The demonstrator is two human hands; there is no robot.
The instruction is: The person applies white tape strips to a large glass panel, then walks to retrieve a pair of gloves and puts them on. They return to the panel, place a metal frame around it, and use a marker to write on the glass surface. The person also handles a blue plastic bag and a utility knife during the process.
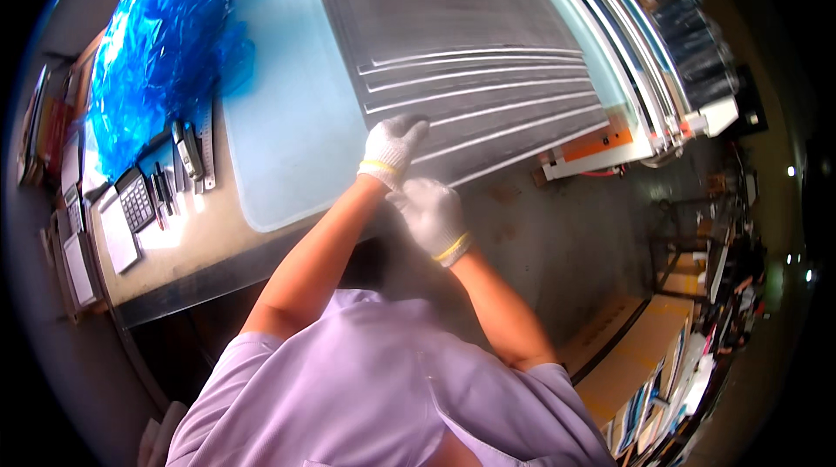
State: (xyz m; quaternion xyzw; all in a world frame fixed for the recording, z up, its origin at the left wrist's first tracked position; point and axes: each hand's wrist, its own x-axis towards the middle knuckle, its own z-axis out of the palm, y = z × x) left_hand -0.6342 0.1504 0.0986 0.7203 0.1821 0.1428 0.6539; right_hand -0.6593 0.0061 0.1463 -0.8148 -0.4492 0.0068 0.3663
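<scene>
Both my hands wear white knit gloves with a yellow band at the cuff. My left hand (394, 146) is closed, fingers curled, over the near left corner of a stack of dark grey sheets (496, 88). Whether a sheet edge is inside it is hidden. Just below and to the right, my right hand (431, 216) reaches across with its fingers drawn together at the left glove's cuff. What those fingers pinch is too small to make out. The sheets lie fanned, their pale near edges stepped one behind another.
A pale blue mat (292, 118) covers the worktable. Crumpled blue plastic film (165, 57) lies at its far left, near a calculator (137, 203), a cutter knife (186, 152) and a steel ruler (207, 149). A machine rail (623, 40) borders the right; cardboard (614, 349) stands lower right.
</scene>
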